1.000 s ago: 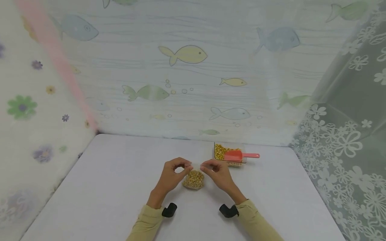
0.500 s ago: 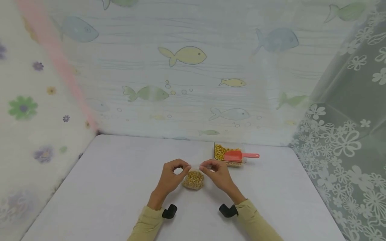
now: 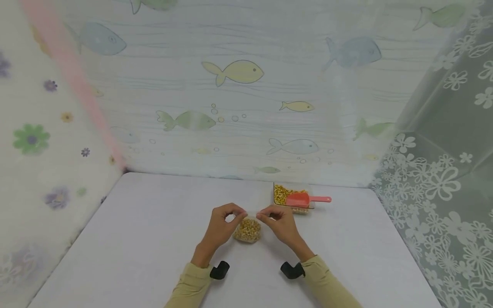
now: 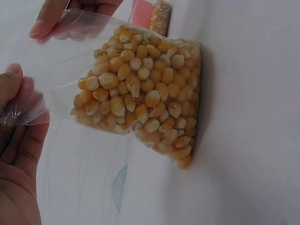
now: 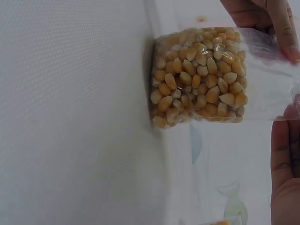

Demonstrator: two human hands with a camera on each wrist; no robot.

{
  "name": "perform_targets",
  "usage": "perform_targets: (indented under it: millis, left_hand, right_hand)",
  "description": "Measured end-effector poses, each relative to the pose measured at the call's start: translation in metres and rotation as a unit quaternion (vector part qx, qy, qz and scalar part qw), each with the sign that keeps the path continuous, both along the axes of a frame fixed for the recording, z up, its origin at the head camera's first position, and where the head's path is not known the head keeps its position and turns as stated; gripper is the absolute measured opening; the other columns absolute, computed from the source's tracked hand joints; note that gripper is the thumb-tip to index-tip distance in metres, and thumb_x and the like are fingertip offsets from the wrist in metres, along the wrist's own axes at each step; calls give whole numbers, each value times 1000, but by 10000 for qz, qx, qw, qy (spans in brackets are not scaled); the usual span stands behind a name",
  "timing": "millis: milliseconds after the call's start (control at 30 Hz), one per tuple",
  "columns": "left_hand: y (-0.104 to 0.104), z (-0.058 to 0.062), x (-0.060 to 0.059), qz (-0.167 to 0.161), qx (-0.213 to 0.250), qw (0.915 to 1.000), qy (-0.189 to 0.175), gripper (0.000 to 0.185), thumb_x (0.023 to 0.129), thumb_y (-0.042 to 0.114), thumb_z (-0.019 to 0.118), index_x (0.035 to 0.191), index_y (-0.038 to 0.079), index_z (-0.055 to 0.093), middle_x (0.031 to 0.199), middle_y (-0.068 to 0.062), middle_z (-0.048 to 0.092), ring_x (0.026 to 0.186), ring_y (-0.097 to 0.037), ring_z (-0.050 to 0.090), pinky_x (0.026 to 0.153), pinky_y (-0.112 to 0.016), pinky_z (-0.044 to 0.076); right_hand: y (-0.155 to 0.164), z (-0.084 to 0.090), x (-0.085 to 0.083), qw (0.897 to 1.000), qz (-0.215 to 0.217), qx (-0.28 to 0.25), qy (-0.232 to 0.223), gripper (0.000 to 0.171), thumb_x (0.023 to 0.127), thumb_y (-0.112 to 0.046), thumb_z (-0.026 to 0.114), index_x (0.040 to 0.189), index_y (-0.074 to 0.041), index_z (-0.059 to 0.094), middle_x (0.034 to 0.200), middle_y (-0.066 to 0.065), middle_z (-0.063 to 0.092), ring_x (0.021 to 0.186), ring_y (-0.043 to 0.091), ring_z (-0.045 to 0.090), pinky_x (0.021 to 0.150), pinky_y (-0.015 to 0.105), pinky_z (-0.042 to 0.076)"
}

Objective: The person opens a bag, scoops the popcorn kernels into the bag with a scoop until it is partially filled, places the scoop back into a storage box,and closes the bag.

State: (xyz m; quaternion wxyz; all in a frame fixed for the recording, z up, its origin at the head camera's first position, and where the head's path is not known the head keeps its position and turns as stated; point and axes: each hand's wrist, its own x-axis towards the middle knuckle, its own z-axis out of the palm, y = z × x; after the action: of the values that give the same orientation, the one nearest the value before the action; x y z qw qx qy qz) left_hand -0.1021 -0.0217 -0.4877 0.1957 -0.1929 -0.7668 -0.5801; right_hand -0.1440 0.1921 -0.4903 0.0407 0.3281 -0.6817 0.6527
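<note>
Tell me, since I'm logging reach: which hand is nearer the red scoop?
Right. The right hand pinches the bag of corn kernels just in front of the red scoop; the left hand holds the bag's other corner, farther away.

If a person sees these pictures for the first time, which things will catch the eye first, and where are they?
At the middle of the white table, a small clear plastic bag of yellow corn kernels stands with its bottom on the surface; the left hand and the right hand each pinch one top corner. Behind it, to the right, a clear plastic box of corn kernels holds a red plastic scoop. Pastel fish curtains hang behind.
</note>
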Motion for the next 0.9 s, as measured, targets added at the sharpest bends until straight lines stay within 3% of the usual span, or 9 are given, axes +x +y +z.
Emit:
perform_targets:
  millis: [233, 500, 600, 733, 833, 900]
  left_hand:
    - [-6, -3, 2, -93, 202, 9997, 33, 10, 90, -4, 72, 94, 3, 78, 89, -3, 76, 84, -11, 68, 77, -24, 55]
    - [-10, -3, 1, 106, 131, 9999, 3, 9, 88, 0, 76, 91, 7, 80, 87, -6, 76, 82, -10, 69, 73, -25, 55]
    - [-9, 10, 5, 114, 124, 9996, -209, 8, 87, -4, 75, 90, 2, 79, 87, -11, 77, 82, -11, 69, 74, -25, 56]
    - [-11, 13, 5, 123, 91, 9993, -347, 8, 85, -9, 74, 89, -4, 78, 87, -16, 76, 82, -15, 71, 76, -26, 58]
    - [-15, 0, -1, 96, 143, 9995, -262, 8, 85, -8, 75, 89, -3, 78, 88, -14, 77, 83, -13, 71, 77, -26, 58]
    - [-15, 0, -2, 60, 201, 9994, -260, 8, 86, -7, 75, 90, -2, 78, 89, -12, 77, 85, -11, 71, 79, -24, 58]
  right_hand:
    - [4, -5, -2, 9989, 28, -121, -455, 4, 88, 8, 72, 91, 10, 74, 87, 7, 75, 79, 6, 68, 71, 21, 57]
    - [4, -8, -5, 9982, 23, -215, -556, 8, 88, 6, 74, 90, 14, 73, 86, -2, 76, 79, 6, 69, 71, 21, 57]
    - [6, -7, -7, 9981, 49, -257, -561, 9, 86, 7, 74, 89, 15, 73, 85, -5, 76, 78, 6, 69, 70, 21, 57]
    - [8, -5, -8, 9979, 153, -246, -582, 10, 87, 7, 74, 91, 16, 73, 86, 0, 76, 80, 6, 69, 70, 21, 57]
    - [9, -4, -7, 9980, 217, -152, -573, 14, 88, 7, 72, 94, 20, 70, 87, 8, 77, 82, 6, 70, 72, 24, 58]
    - [11, -3, -7, 9985, 186, -49, -520, 16, 89, 7, 71, 96, 21, 69, 89, 12, 76, 83, 6, 70, 73, 26, 59]
